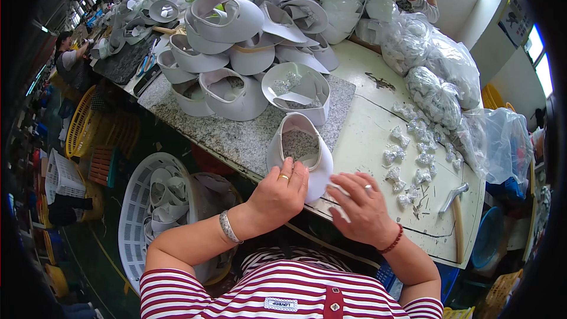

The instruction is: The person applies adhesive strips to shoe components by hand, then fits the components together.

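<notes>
While my left hand (282, 192) grips a white visor (301, 152), brim down, my right hand (363, 210) lies flat, fingers spread, on the cream table (366, 136); visor pile (248, 47) at 12 o'clock, granite slab (236, 133) beneath.

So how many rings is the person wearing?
2. A gold ring on the left hand, which rests on the white visor, and a silvery ring on the right hand, flat on the table. Some fingers are partly hidden, so there may be more.

From my remote view, my left hand (282, 189) covers the near rim of the white visor (300, 147). I cannot identify the small item under my right hand (363, 210). The hammer (455, 212) handle's lower end is indistinct.
</notes>
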Demonstrator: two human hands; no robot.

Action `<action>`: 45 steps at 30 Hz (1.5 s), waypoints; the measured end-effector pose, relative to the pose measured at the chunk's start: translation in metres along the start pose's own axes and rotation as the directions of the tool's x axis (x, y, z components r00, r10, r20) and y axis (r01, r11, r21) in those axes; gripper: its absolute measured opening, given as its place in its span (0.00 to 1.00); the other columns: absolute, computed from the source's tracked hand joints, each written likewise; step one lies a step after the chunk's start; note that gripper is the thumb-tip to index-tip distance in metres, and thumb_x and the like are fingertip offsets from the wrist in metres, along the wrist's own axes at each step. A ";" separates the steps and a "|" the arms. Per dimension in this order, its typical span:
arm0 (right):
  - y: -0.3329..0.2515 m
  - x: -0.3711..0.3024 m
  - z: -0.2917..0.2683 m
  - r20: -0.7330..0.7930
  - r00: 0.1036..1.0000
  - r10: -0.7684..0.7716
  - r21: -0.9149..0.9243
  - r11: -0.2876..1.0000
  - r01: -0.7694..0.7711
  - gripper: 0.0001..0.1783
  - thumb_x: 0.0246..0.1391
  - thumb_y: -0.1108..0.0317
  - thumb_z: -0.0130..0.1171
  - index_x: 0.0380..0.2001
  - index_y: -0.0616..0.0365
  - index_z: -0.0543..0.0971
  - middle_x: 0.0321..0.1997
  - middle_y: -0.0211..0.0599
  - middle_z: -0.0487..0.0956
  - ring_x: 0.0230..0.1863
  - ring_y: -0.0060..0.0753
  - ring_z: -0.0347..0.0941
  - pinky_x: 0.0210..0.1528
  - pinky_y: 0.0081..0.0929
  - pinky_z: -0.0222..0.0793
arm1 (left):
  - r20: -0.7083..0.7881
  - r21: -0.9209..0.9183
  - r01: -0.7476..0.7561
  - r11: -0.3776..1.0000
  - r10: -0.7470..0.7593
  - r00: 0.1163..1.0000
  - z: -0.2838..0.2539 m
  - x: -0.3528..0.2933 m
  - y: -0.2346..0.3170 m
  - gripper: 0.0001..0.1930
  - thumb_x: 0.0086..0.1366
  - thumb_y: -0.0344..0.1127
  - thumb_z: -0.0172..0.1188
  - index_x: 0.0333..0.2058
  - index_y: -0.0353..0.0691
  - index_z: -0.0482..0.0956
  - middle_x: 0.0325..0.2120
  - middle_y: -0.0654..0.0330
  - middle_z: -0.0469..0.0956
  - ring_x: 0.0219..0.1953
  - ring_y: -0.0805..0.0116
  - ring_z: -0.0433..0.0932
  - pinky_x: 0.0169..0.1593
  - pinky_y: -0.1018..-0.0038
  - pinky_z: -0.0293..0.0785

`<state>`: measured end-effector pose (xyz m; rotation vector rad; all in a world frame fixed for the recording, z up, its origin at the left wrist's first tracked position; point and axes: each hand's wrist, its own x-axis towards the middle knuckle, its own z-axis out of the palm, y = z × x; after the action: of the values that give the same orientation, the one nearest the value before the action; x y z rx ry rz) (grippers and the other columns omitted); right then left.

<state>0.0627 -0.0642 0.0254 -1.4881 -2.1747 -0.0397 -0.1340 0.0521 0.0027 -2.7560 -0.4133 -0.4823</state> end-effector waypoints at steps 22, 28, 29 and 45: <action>0.089 -0.213 -0.114 -0.404 0.468 0.786 -0.088 0.476 -0.875 0.15 0.57 0.71 0.44 0.42 0.69 0.75 0.26 0.43 0.71 0.25 0.40 0.67 0.31 0.36 0.63 | -0.174 -0.529 0.273 0.803 -0.417 0.892 0.020 -0.019 -0.009 0.19 0.49 0.30 0.59 0.43 0.41 0.80 0.50 0.56 0.74 0.61 0.46 0.65 0.59 0.56 0.63; 0.015 -0.076 -0.074 -0.171 0.824 0.540 0.085 0.841 -0.534 0.11 0.59 0.69 0.52 0.41 0.65 0.77 0.25 0.42 0.73 0.22 0.34 0.70 0.25 0.28 0.63 | -0.179 -0.497 0.250 0.831 -0.380 0.907 0.018 -0.021 -0.015 0.18 0.51 0.32 0.59 0.43 0.41 0.79 0.48 0.60 0.75 0.60 0.49 0.66 0.55 0.60 0.66; 0.008 -0.049 -0.062 -0.138 0.908 0.397 0.094 0.917 -0.387 0.10 0.58 0.69 0.55 0.41 0.63 0.77 0.26 0.42 0.75 0.22 0.37 0.72 0.24 0.29 0.65 | -0.174 -0.509 0.247 0.824 -0.380 0.909 0.019 -0.022 -0.017 0.18 0.51 0.32 0.60 0.43 0.41 0.79 0.48 0.60 0.75 0.60 0.50 0.66 0.55 0.60 0.65; -0.002 0.048 -0.010 0.133 0.983 0.130 0.026 0.991 -0.134 0.11 0.56 0.60 0.60 0.37 0.55 0.75 0.27 0.36 0.77 0.21 0.41 0.74 0.20 0.35 0.68 | -0.116 -0.634 0.248 0.733 -0.407 0.906 0.025 -0.027 -0.026 0.33 0.52 0.37 0.63 0.59 0.42 0.69 0.52 0.60 0.75 0.61 0.58 0.66 0.58 0.65 0.58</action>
<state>0.0514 -0.0261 0.0543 -1.6529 -2.1599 0.1450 -0.1597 0.0785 -0.0234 -3.1636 -0.8190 -1.2391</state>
